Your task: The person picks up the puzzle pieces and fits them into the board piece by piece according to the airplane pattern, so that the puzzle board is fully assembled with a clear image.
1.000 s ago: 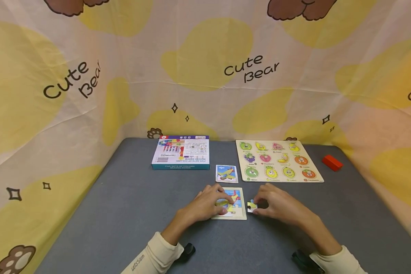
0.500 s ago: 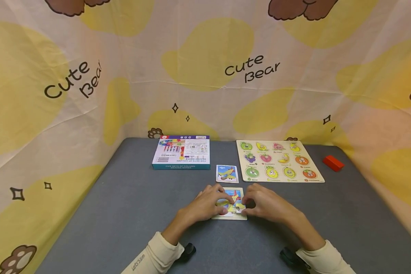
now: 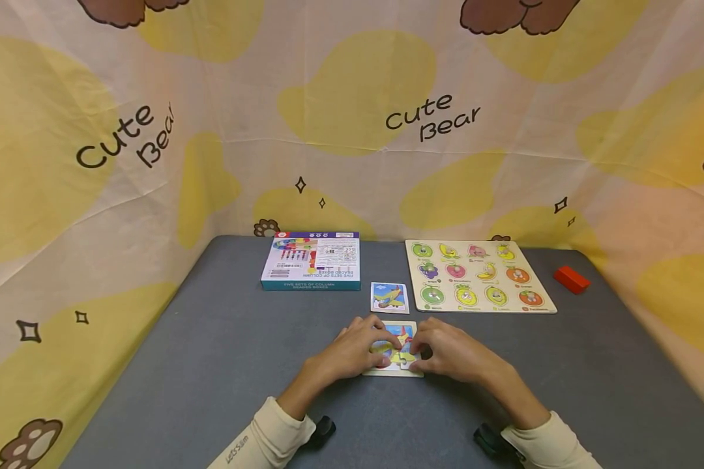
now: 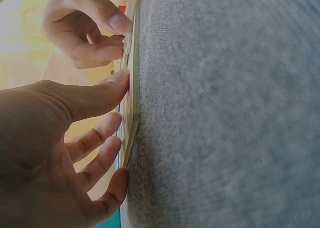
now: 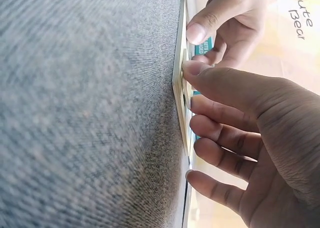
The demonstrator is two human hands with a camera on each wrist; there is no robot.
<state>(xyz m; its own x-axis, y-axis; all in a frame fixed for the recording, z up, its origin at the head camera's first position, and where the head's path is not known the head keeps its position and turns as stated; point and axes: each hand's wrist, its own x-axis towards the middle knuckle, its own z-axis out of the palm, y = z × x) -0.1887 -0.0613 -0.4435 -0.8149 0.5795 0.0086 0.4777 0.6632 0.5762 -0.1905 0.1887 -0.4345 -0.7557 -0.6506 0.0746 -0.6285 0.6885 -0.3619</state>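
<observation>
A small jigsaw puzzle with an airplane picture lies in its pale wooden tray [image 3: 392, 374] on the dark grey table. My left hand [image 3: 358, 345] rests on the tray's left part, thumb and fingertips touching the puzzle, the little finger down at the edge. My right hand [image 3: 454, 348] pinches a puzzle piece [image 3: 407, 360] between thumb and index finger over the tray's lower right. The piece lies tilted or raised slightly in the right wrist view, and its far side is hidden by fingers. Behind the tray lies a picture card [image 3: 390, 298] of a yellow airplane.
A boxed toy [image 3: 311, 260] lies at the back left. A fruit puzzle board [image 3: 481, 277] stands flat at the back right, with a red block [image 3: 572, 279] beside it. A patterned cloth [image 3: 352, 117] hangs behind the table.
My right hand has moved left, bringing the puzzle piece from beside the tray onto its lower right part. My left hand has stayed on the puzzle.
</observation>
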